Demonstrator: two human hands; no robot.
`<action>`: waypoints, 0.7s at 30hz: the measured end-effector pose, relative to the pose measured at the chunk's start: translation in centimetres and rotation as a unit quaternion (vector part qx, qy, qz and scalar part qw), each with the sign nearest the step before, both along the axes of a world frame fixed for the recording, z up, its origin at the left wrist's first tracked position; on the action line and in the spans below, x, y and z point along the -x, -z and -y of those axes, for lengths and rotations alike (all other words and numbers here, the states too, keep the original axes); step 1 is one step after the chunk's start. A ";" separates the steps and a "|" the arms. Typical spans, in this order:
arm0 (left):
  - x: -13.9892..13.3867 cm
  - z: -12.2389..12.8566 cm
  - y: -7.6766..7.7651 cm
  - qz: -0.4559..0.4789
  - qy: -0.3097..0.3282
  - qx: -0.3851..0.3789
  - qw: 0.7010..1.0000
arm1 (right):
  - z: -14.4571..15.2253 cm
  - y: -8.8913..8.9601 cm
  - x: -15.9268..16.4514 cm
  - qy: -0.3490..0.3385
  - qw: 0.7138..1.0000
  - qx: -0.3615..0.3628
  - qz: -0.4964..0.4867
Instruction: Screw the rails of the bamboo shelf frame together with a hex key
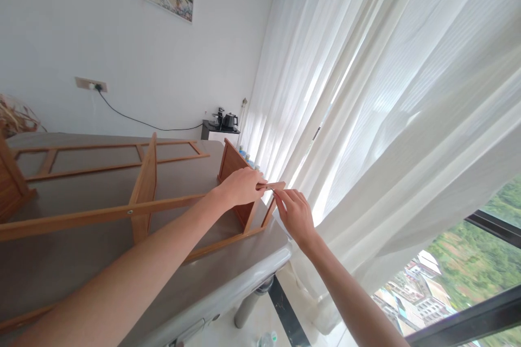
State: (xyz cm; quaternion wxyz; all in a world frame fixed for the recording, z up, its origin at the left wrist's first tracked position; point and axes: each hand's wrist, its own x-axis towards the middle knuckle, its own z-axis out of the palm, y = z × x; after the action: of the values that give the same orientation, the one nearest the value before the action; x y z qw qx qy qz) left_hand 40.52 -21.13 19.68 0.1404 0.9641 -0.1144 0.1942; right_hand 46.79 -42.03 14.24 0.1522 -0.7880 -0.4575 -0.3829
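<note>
A brown wooden shelf frame (101,214) lies on its side, with shelf boards standing between its rails. My left hand (240,187) is closed around the far end of the upper rail, near the right-hand shelf board (234,161). Just to its right, my right hand (295,214) pinches at the rail's end piece (278,186). A small dark, thin thing shows at those fingertips, too small to name. Fingers of both hands are close together at this end. A bolt head (130,211) sits in the rail where the middle board (145,179) meets it.
The frame rests on a grey-topped table (179,180) with a rounded edge. White curtains (366,92) hang close on the right, beside a window. Behind the table, a small cabinet (222,134) carries a black kettle (230,121); a cord (150,126) runs to a wall socket.
</note>
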 end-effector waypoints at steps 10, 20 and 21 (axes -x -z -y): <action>0.3 -0.3 -0.3 -0.012 0.011 0.013 1.000 | -0.8 0.5 0.5 -0.031 0.992 -0.082 -0.091; -0.2 -0.2 0.8 -0.007 0.016 0.040 0.999 | -1.0 1.2 0.4 -0.033 0.981 -0.131 -0.140; -0.3 -0.2 0.9 -0.007 0.021 0.041 0.999 | -1.0 1.2 0.4 -0.032 0.980 -0.136 -0.144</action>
State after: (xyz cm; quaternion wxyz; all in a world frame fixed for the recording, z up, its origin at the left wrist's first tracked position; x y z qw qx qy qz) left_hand 40.79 -20.94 18.82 0.1842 0.9564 -0.1254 0.1888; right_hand 46.41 -41.08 13.01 0.3339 -0.7918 -0.3995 -0.3192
